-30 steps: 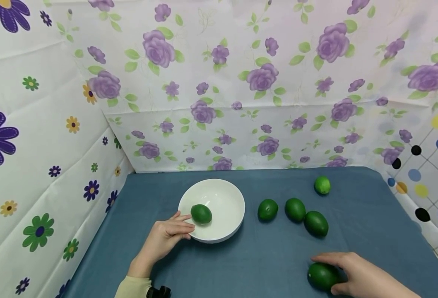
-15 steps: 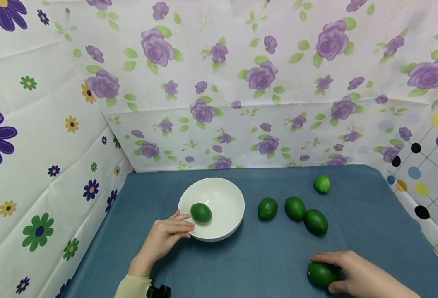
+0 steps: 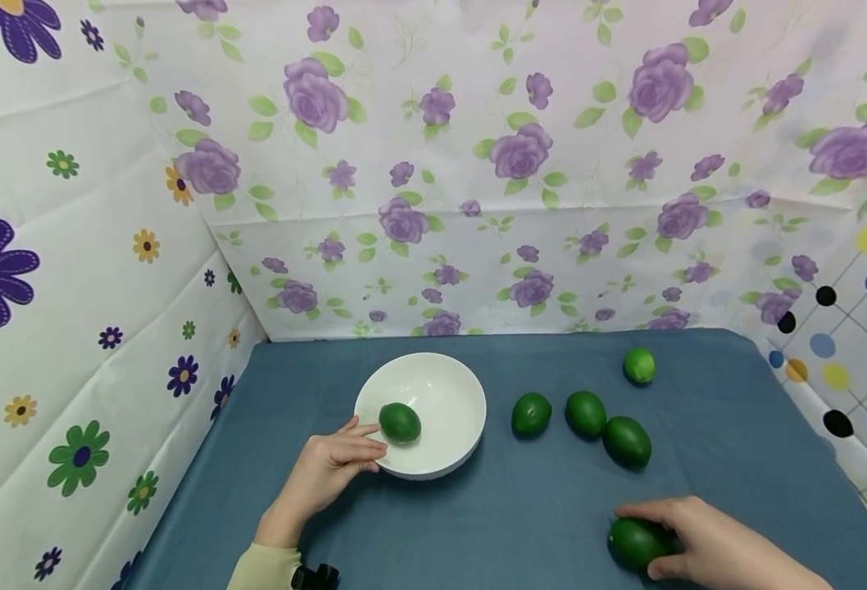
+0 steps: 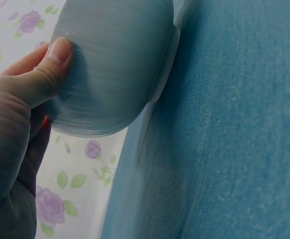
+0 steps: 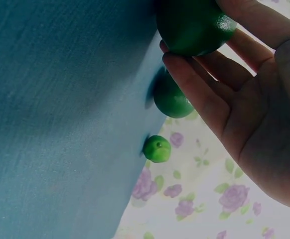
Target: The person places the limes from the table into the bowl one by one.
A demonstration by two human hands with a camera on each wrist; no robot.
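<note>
My left hand [image 3: 333, 465] grips the near left rim of a white bowl [image 3: 451, 418]. In the left wrist view its thumb presses the outer wall of the bowl [image 4: 115, 64]. One dark green lime [image 3: 400, 423] lies in the bowl, close to my fingertips. At the lower right, my right hand [image 3: 706, 541] holds another dark green lime [image 3: 636, 544] between thumb and fingers, low over the cloth. The right wrist view shows fingers of the right hand [image 5: 244, 94] around this glossy lime [image 5: 192, 25]; whether it touches the table cannot be told.
Right of the bowl lie a dark green lime [image 3: 531, 415] and two touching ones, a lime [image 3: 585, 414] and a larger lime [image 3: 627, 442]. Farther back is a smaller, brighter lime [image 3: 639, 366]. Blue cloth [image 3: 478, 533] covers the table; flowered sheets [image 3: 441, 197] hang behind and beside it.
The right thumb has shifted slightly along the lime. Otherwise both hands, the bowl and the limes stay where they were.
</note>
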